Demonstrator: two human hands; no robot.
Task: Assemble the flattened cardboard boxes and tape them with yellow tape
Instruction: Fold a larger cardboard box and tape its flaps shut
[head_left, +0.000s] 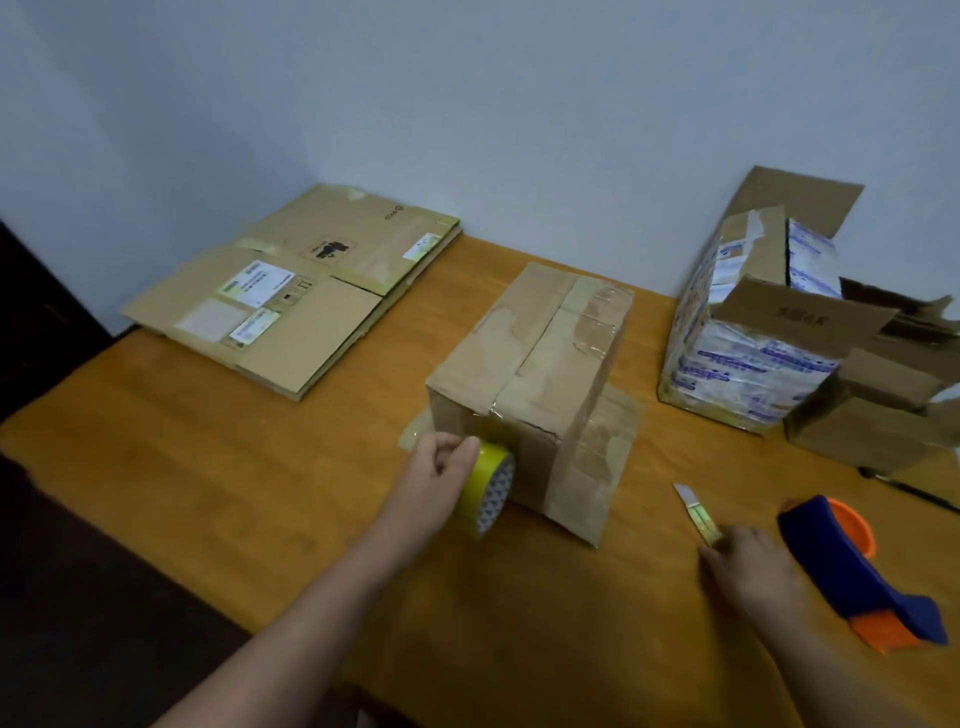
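Left hand (448, 470) grips the yellow tape roll (491, 486) against a light, stiff brown cardboard box (535, 358) — right hand (756, 569), seemingly flat-fingered, touches a small cutter (697, 512).

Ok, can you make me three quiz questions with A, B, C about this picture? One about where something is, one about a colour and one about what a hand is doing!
1. Where do the flattened boxes lie?
A. at the far left of the table
B. on the floor
C. on a chair

2. What colours is the tape dispenser?
A. red and white
B. blue and orange
C. green and black

3. What is the left hand doing?
A. lying flat
B. gripping the yellow tape roll
C. waving in the air

Answers:
1 A: the stack lies at the far left edge, close to the wall.
2 B: its body is blue, with orange parts.
3 B: its fingers curl round the roll, held against the near end of the brown box.
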